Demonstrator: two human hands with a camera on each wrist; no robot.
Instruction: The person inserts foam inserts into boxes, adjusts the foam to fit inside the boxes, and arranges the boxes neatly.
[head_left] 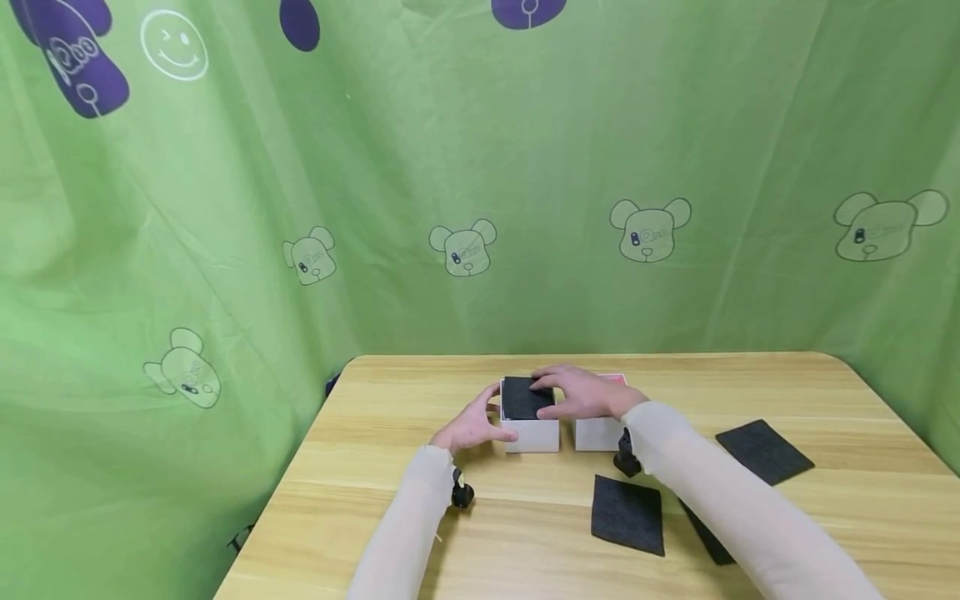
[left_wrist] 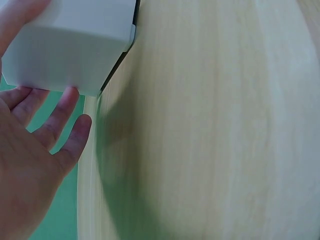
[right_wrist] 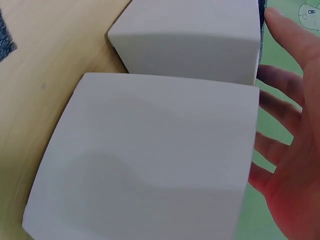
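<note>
Two white boxes stand side by side on the table. The left box (head_left: 532, 436) has a black felt-like square (head_left: 522, 402) lying in its open top. My left hand (head_left: 471, 423) holds this box around its left side, thumb against the front and fingers along the side and back, as the left wrist view shows too. My right hand (head_left: 581, 393) reaches over the right box (head_left: 597, 435), and its fingertips rest on the black square. Seen from the right wrist, the thumb (right_wrist: 290, 32) lies at the dark edge of the square. Something pink shows in the right box's top.
On the right of the wooden table (head_left: 360, 517) lie loose black squares: one in front (head_left: 627, 515), one farther right (head_left: 763, 451), and one (head_left: 707, 533) partly under the right sleeve. A green printed curtain (head_left: 555, 300) hangs behind the table and along its left.
</note>
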